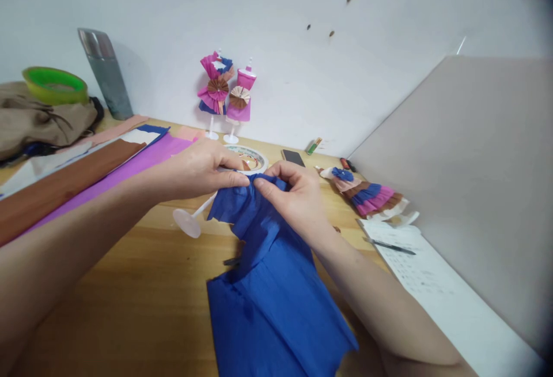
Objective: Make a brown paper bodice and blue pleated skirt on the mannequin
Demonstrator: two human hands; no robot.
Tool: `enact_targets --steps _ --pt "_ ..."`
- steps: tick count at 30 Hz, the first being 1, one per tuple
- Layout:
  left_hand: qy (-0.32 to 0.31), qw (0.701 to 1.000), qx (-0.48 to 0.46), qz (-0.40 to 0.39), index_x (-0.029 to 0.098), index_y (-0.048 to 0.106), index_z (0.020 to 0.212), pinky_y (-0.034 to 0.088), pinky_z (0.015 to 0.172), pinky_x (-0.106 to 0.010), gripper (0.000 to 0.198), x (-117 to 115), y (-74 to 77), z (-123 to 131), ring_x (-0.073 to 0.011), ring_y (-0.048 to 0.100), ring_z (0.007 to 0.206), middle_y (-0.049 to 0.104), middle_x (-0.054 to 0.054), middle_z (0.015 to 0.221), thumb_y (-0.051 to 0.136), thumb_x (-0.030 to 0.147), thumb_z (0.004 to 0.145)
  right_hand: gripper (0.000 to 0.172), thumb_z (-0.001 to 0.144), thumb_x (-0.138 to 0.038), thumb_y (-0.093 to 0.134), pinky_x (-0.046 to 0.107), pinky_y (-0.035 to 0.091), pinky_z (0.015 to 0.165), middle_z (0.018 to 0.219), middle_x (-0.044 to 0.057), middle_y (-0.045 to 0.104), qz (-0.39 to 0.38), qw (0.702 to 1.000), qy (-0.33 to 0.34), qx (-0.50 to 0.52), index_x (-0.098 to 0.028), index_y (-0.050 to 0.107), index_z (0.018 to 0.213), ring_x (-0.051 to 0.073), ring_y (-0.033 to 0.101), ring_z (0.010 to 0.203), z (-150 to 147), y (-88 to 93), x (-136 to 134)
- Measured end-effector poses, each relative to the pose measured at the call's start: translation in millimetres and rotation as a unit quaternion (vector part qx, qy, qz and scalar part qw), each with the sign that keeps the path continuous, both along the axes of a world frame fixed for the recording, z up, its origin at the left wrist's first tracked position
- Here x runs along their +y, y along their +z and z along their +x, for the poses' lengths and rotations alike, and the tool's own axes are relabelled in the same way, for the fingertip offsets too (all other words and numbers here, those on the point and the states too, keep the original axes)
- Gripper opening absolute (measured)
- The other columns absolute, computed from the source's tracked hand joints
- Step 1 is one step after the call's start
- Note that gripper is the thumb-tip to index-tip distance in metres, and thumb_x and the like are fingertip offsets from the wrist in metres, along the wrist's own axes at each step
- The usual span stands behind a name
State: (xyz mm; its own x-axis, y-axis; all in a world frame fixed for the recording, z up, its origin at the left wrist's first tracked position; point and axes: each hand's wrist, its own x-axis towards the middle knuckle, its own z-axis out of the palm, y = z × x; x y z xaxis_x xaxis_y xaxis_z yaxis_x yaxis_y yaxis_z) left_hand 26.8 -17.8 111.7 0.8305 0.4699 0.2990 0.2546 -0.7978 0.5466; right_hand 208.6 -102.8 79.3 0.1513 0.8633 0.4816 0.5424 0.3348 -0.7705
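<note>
A long sheet of blue crepe paper (280, 302) runs from the near table edge up to my hands, its far end gathered in folds. My left hand (207, 169) pinches the gathered edge between thumb and fingers. Close beside it, my right hand (298, 192) pinches the same edge, the two thumbs almost touching. A white miniature stand (188, 222) is tilted on its side, its round base toward the left; the rest of it is hidden by the paper and my hands. Just behind my fingers lies a white ring-shaped roll (259, 161).
Two small dressed mannequins (227, 91) stand against the wall. Folded crepe papers (73, 187), a grey bottle (108, 74) and a green tape roll (56, 84) on a tan bag (38, 117) occupy the left. Rightward are a phone (292, 158), a ruffled doll dress (371, 197), written paper (432, 273) and a pen (393, 247).
</note>
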Motion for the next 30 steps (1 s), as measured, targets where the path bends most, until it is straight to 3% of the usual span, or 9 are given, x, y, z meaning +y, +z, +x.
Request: enact_targets --steps 6,13,20,26,30 --pt "-0.002 0.999 -0.004 0.033 0.015 0.056 0.059 0.024 0.048 -0.021 0.033 3.4 -4.3 0.4 -0.006 0.037 0.048 0.043 0.006 0.05 0.058 0.033 0.086 0.019 0.069 -0.032 0.064 0.025 0.037 0.055 0.056 -0.003 0.052 0.0 1.0 -0.011 0.005 -0.02 0.055 0.059 0.011 0.043 0.053 -1.3 -2.1 1.3" --pt "-0.002 0.99 0.006 0.142 0.014 0.059 0.06 0.027 0.052 -0.022 0.026 3.1 -7.0 1.6 -0.0078 0.044 0.052 0.054 0.003 0.056 0.061 0.025 0.084 0.025 0.064 -0.036 0.067 0.025 0.036 0.055 0.055 -0.003 0.051 -0.011 0.999 -0.005 0.05 -0.021 0.05 0.055 0.011 0.044 0.053 -2.0 -9.4 6.6" --pt "-0.025 0.999 -0.003 0.037 0.016 0.062 0.062 0.027 0.048 -0.021 0.032 6.7 -4.4 -2.7 -0.0067 0.041 0.048 0.049 0.005 0.052 0.057 0.032 0.089 0.026 0.066 -0.037 0.066 0.024 0.033 0.051 0.054 -0.003 0.049 -0.034 0.998 0.014 0.04 -0.02 0.051 0.054 0.009 0.041 0.052 -0.2 -0.9 3.6" --pt "-0.023 0.994 -0.015 0.104 0.014 0.06 0.06 0.028 0.051 -0.021 0.03 6.4 -9.6 3.4 -0.0072 0.043 0.051 0.052 0.003 0.053 0.059 0.03 0.085 0.029 0.068 -0.039 0.066 0.024 0.031 0.051 0.052 -0.005 0.045 -0.043 0.998 0.006 0.044 -0.02 0.05 0.053 0.009 0.039 0.051 -0.6 -4.2 5.4" --pt "-0.028 0.998 -0.002 0.05 0.014 0.062 0.064 0.029 0.049 -0.02 0.031 6.6 -8.1 2.7 -0.0078 0.045 0.051 0.054 0.003 0.054 0.056 0.033 0.087 0.03 0.068 -0.041 0.068 0.025 0.033 0.052 0.052 -0.004 0.046 -0.035 0.998 0.008 0.042 -0.02 0.051 0.054 0.009 0.04 0.051 0.6 -5.1 7.1"
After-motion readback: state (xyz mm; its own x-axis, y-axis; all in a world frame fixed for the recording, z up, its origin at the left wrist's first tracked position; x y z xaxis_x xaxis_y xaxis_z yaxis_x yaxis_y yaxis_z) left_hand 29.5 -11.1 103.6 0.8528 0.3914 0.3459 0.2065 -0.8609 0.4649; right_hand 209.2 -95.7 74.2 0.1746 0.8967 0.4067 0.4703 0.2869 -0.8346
